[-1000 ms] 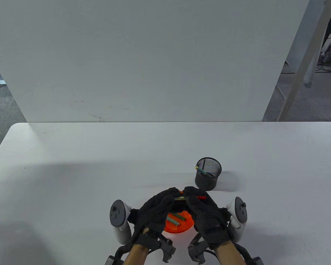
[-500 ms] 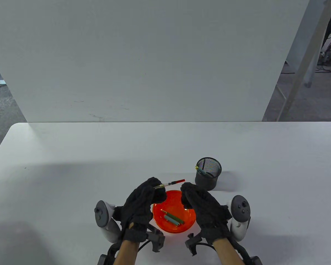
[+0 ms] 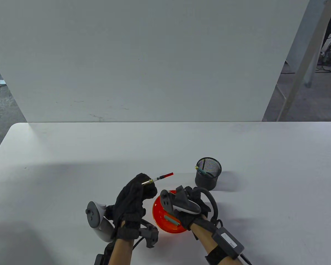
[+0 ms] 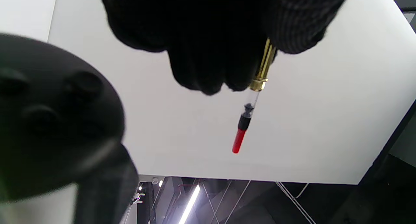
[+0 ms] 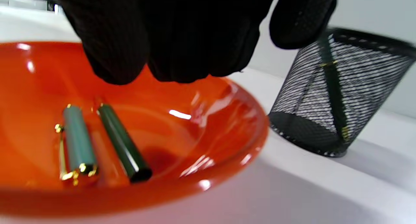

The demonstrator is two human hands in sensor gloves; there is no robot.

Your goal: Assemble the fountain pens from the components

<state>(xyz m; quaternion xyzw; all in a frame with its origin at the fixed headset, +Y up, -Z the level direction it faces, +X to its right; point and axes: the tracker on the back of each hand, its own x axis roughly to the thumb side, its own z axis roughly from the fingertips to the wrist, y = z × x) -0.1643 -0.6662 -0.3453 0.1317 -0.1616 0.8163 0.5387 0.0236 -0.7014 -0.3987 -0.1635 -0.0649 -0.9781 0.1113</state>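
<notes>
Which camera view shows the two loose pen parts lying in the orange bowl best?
The right wrist view: the pale green cap and dark green barrel lie side by side, unobstructed, in the orange bowl. The table view shows only part of a green piece beneath the right hand. The left wrist view shows neither.

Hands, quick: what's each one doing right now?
Left hand: grips the pen part with the red refill.
Right hand: over the orange bowl, fingers curled, nothing visibly held.

Pen's nib end inside glove.
</notes>
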